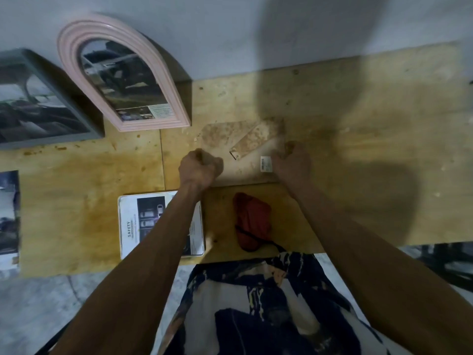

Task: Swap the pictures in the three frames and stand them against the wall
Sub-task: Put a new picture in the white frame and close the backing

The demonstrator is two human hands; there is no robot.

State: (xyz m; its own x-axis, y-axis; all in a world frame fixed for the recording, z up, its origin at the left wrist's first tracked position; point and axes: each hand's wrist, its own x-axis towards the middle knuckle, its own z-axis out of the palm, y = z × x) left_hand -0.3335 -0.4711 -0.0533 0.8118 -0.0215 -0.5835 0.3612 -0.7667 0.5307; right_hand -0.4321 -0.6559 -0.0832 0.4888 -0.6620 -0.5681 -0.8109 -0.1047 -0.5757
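A pink arched frame (122,73) with a picture in it leans on the wall at the back left. A grey rectangular frame (38,98) leans beside it, further left. A third frame (245,149) lies face down in the middle of the table, showing its tan back, a fold-out stand and a white sticker (266,163). My left hand (201,166) grips its left edge with curled fingers. My right hand (291,160) grips its right edge. A loose picture headed "SAFETY" (143,224) lies flat under my left forearm.
A red pouch with a black cord (252,221) lies near the wooden table's front edge (76,267). Another loose picture (9,213) lies at the far left edge. The wall (256,26) runs along the back of the table.
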